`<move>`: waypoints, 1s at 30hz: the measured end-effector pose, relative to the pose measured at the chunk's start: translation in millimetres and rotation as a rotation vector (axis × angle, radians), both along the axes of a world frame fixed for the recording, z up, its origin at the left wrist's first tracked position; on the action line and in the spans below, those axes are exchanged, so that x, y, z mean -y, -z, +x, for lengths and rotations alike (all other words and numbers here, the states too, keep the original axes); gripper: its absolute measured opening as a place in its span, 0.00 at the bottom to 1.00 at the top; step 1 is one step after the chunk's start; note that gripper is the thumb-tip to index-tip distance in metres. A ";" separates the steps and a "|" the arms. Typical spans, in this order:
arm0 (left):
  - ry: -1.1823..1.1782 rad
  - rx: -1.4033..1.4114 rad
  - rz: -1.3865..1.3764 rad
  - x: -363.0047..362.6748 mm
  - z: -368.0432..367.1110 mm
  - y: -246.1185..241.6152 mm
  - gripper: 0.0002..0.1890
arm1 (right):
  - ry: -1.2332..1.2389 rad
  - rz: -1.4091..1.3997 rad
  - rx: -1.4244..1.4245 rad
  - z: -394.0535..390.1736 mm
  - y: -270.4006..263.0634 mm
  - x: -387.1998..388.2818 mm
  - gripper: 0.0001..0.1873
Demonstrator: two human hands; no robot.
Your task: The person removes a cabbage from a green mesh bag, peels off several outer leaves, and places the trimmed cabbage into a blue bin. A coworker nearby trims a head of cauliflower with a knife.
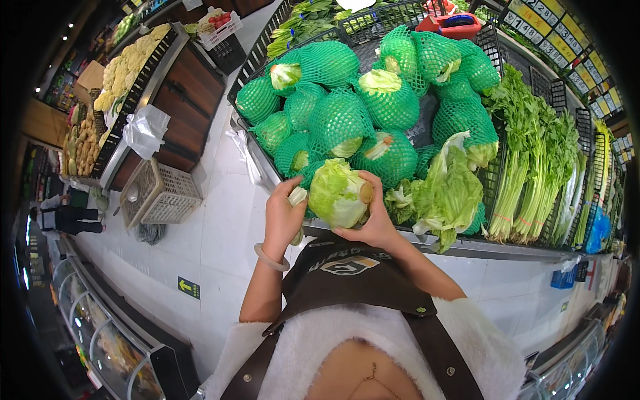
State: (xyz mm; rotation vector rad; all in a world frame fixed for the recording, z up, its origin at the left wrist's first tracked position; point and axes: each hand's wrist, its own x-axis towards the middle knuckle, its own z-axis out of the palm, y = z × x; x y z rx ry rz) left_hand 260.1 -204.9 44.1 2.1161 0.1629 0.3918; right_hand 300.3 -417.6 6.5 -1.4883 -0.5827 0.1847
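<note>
My right hand [371,220] grips a bare head of iceberg lettuce [334,192] from its right side. The brownish cut stem end [366,192] faces my fingers. At the lettuce's left side my left hand [286,212] is closed around a pale, whitish-green piece [297,196], perhaps a folded leaf; most of it is hidden in the palm. Just beyond are several lettuces in green mesh sleeves [340,120], piled in a black crate [239,82]. Loose lettuce leaves [450,190] lie on the pile, right of my right hand.
Bunched celery [537,165] stands right of the lettuces. A red object [445,26] rests at the crate's far side. On the left are a cauliflower display [132,60], a plastic bag [146,127] and a basket [170,192] on the floor. A person [70,217] stands farther left.
</note>
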 end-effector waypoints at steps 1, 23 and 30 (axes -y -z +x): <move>-0.039 -0.055 -0.025 -0.7 0.2 3.7 0.16 | 0.041 -0.007 0.077 0.5 0.0 -2.3 0.61; -0.182 -0.073 -0.250 5.0 27.2 -30.0 0.17 | -0.089 -0.320 0.383 7.3 -19.7 -1.8 0.55; 0.017 0.282 0.118 42.8 -3.5 -43.3 0.08 | 0.138 -0.389 0.345 17.4 -24.3 4.6 0.58</move>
